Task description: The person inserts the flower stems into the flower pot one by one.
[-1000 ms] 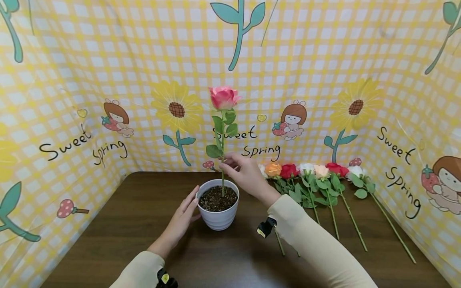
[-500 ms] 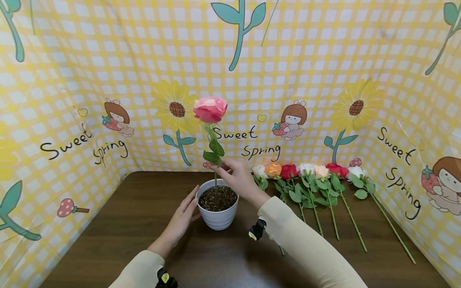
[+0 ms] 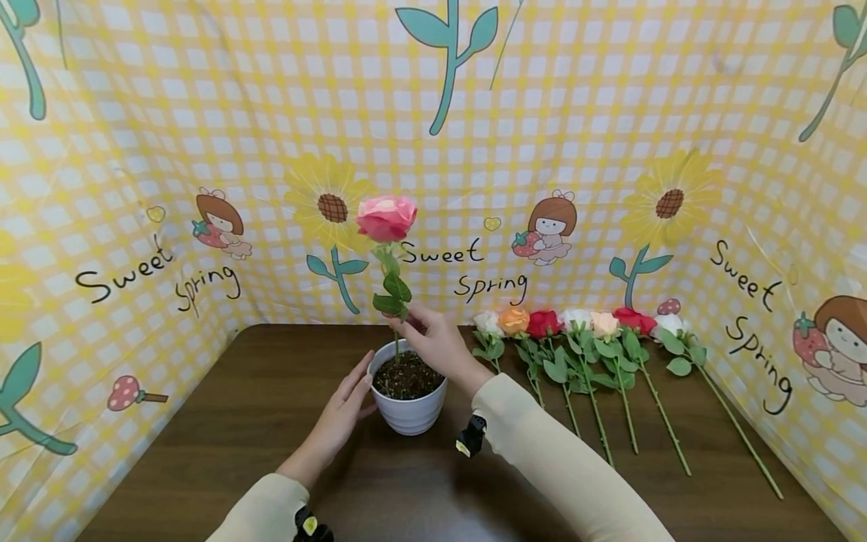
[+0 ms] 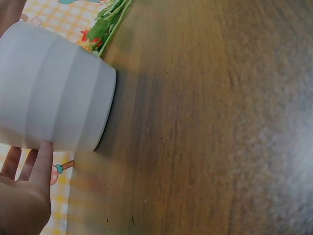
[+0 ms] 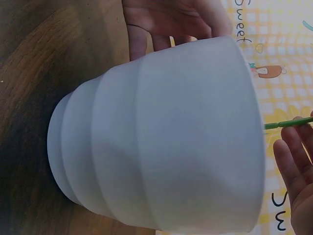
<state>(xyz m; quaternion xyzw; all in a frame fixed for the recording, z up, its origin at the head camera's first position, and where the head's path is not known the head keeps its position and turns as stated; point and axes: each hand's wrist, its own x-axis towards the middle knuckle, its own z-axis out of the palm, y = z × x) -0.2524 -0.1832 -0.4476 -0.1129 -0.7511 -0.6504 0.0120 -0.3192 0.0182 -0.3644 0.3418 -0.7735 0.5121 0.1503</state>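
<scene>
A pink rose [image 3: 387, 218] stands in the dark soil [image 3: 409, 376] of a white ribbed pot [image 3: 410, 410], near the back left of the soil and leaning slightly left. My right hand [image 3: 436, 342] pinches its green stem just under the lower leaves, above the rim; in the right wrist view the stem [image 5: 288, 123] passes by the fingertips. Against the pot's left side rests my left hand [image 3: 339, 421], its fingers straight. The left wrist view shows those fingers [image 4: 41, 166] touching the pot wall [image 4: 58, 93]. The stem's lower end is hidden in the soil.
Several loose roses lie in a row at the right of the brown table [image 3: 203, 421], among them an orange one [image 3: 514, 321], a red one [image 3: 635, 321] and a white one [image 3: 669, 325]. A yellow checked cloth [image 3: 596, 98] stands around the back and sides.
The rose has moved left and lower, from the soil's middle right to its back left, with my right hand following. My left hand has stayed on the pot.
</scene>
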